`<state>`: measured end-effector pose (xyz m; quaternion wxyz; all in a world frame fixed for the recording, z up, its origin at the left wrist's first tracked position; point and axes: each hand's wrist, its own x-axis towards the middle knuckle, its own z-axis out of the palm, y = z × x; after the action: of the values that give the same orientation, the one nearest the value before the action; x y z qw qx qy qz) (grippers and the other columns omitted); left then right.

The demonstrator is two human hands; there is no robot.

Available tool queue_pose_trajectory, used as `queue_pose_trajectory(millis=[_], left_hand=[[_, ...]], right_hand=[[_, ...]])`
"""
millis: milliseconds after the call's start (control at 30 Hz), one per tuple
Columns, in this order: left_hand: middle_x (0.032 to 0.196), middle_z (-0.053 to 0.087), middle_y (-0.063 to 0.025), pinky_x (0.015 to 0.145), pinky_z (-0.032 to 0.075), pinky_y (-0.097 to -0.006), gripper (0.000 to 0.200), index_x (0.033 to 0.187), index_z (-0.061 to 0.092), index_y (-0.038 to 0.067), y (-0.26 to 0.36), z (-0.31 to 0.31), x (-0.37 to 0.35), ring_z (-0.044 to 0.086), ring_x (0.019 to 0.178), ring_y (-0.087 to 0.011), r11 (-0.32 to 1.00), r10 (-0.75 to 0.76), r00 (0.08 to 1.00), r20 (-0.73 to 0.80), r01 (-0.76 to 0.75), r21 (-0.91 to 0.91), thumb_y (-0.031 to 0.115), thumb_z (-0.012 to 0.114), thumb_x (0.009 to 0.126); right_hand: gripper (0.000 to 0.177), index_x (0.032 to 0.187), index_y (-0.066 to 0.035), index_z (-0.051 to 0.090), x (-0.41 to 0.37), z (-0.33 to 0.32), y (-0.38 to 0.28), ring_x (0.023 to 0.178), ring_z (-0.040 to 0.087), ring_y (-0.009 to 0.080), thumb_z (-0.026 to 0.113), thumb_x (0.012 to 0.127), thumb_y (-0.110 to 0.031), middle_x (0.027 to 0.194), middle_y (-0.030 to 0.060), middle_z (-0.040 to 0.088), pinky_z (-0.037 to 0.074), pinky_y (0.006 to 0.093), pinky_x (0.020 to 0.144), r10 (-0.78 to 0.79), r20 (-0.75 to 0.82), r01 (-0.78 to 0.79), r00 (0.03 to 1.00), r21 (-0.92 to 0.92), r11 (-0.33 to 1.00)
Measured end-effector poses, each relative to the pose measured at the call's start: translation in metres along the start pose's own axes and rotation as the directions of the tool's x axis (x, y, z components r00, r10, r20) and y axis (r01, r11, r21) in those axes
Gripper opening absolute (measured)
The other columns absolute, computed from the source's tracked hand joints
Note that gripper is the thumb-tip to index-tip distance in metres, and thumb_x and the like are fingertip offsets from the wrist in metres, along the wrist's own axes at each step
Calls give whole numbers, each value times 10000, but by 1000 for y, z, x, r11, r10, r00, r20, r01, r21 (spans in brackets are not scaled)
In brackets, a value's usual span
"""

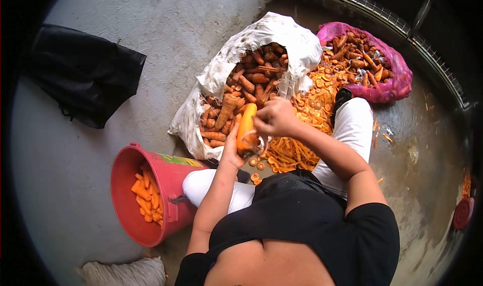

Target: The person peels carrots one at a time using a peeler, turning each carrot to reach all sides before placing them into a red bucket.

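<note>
Above one peel heap (294,153), the left hand (232,153) is gripping one carrot (246,125) by its lower end, and the right hand (275,117) is curling shut against its top (contents hidden). Two sacks, white (297,39) and pink (398,85), are lying beyond; one bucket (173,183) is sitting left.

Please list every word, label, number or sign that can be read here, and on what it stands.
No text can be read.
Red bucket: green-yellow label under the rim, too blurred to read.
White sack, pink net bag: no print shows.
Carrot in the left hand: no marking.
</note>
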<state>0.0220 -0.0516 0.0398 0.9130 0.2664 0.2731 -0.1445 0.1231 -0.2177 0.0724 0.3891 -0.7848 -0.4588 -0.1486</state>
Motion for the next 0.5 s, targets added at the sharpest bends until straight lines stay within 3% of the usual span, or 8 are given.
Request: queue_pose_trajectory(millis=[100, 200, 400, 433, 467, 500], left_hand=[[952, 661, -114, 677, 571, -366, 379, 1071, 584, 77, 0, 8, -9, 665, 758, -227, 999, 0, 999, -53, 3, 54, 418, 458, 962], [966, 662, -104, 692, 571, -357, 380, 1090, 582, 71, -2, 0, -9, 668, 786, -213, 998, -20, 1000, 7, 20, 60, 405, 448, 969], [934, 664, -106, 678, 576, -345, 410, 1118, 575, 48, 0, 8, -8, 673, 805, -217, 982, 123, 992, -6, -121, 143, 408, 445, 970], [923, 663, -108, 667, 578, -341, 417, 1120, 574, 43, 1, 8, -6, 674, 800, -218, 980, 130, 991, -6, -128, 154, 410, 447, 969], [913, 657, -116, 633, 577, -338, 427, 1131, 565, 38, 3, 7, -8, 674, 771, -223, 974, 104, 994, 33, -108, 200, 414, 444, 969], [902, 652, -124, 600, 575, -334, 437, 1141, 557, 33, 4, 5, -12, 673, 743, -228, 965, 75, 995, 69, -90, 247, 417, 441, 970]], right_hand=[[232, 487, -155, 556, 6, 6, -12, 490, 531, 218, 632, 684, -249, 472, 30, 488, 394, 344, 504, -162, -19, 161, 987, -9, 987], [240, 477, -147, 546, 9, 8, -9, 486, 531, 227, 631, 684, -234, 472, 42, 485, 394, 353, 502, -163, -29, 163, 986, 9, 987], [249, 464, -120, 543, 13, 19, 12, 453, 509, 263, 618, 684, -209, 464, 67, 481, 402, 368, 487, -101, -83, 106, 991, 68, 992], [241, 483, -118, 582, 15, 20, 20, 446, 532, 234, 608, 703, -211, 468, 64, 515, 425, 351, 481, -51, -30, 52, 998, 26, 998], [229, 540, -144, 667, 19, 22, 33, 464, 572, 195, 598, 737, -237, 503, 64, 579, 461, 314, 496, 95, 94, -91, 991, -45, 995], [341, 581, -151, 688, 22, 29, 60, 412, 534, 205, 556, 823, -350, 489, 61, 572, 489, 324, 508, 210, 105, -212, 972, 8, 977]])
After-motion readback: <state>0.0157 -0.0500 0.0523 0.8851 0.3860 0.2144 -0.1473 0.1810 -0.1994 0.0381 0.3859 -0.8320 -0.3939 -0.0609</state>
